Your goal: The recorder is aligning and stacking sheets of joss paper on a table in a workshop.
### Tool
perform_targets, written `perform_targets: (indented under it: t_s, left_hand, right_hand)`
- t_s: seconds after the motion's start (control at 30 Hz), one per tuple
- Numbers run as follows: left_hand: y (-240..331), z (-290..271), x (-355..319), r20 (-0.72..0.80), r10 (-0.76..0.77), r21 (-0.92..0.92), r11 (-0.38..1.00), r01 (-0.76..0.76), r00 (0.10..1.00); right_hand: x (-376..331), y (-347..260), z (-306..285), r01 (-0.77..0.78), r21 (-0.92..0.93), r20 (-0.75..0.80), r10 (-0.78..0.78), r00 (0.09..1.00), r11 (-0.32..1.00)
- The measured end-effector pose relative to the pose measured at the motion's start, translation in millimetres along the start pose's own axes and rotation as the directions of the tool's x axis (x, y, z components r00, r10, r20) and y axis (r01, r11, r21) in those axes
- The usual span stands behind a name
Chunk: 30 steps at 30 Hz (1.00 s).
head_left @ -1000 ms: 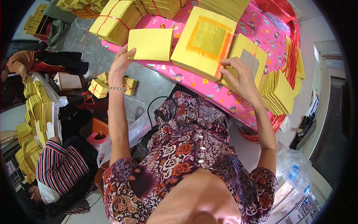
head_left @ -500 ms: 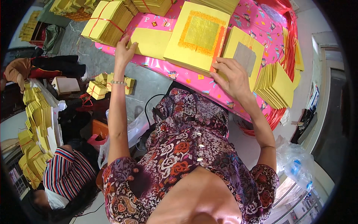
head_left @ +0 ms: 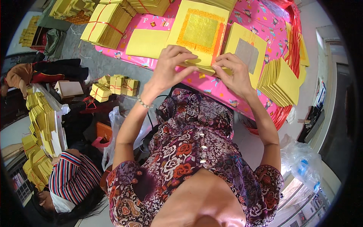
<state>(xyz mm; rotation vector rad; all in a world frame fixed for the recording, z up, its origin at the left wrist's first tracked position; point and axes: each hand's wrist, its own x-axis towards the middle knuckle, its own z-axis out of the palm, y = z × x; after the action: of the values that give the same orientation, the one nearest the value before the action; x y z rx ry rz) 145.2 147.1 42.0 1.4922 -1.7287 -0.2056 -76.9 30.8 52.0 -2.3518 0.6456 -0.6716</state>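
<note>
A thick stack of yellow paper (head_left: 176, 28), its top sheet printed with a gold square in an orange frame, lies in front of me on the table. The near edge of the top sheet curls up. At its near right corner, my right hand (head_left: 235, 73) pinches the paper between thumb and fingers. My left hand (head_left: 170, 70), with a bead bracelet at the wrist, is over the stack's near left edge, thumb and fingers apart. A single flat yellow sheet (head_left: 145, 42) lies left of the stack. To the right is another yellow pile with a silver-grey square (head_left: 247, 53).
A pink patterned cloth (head_left: 189, 77) covers the table. Bundles tied with red string (head_left: 104, 24) stand at the back left; a fanned pile (head_left: 280, 83) and red strands (head_left: 295, 56) are at the right. At lower left, a person in stripes (head_left: 75, 176) sits beside more yellow stacks.
My left hand has moved right, from the flat sheet's left end to the stack's near edge. My right hand has closed at the corner, and the top sheet's near edge now curls up.
</note>
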Motion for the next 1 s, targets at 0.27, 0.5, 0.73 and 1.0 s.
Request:
perform_targets:
  t_s: [0.27, 0.5, 0.73, 1.0]
  left_hand:
    - [-6, 15, -4, 0.009, -0.026, 0.051, 0.998, 0.025, 1.000]
    - [-8, 12, -2, 0.036, 0.009, 0.065, 0.998, -0.011, 0.999]
    - [-7, 9, 1, 0.072, -0.008, 0.063, 0.998, 0.004, 0.997]
    - [-8, 7, 3, 0.067, 0.011, 0.081, 0.997, -0.017, 0.998]
  right_hand:
    - [4, 2, 0, -0.083, 0.083, 0.015, 0.082, 0.997, 0.993]
    - [4, 2, -11, 0.036, 0.038, 0.110, -0.040, 0.993, 0.999]
    - [8, 8, -17, 0.068, 0.050, 0.213, -0.077, 0.974, 0.996]
    - [14, 8, -18, 0.022, 0.086, 0.233, -0.042, 0.972, 0.996]
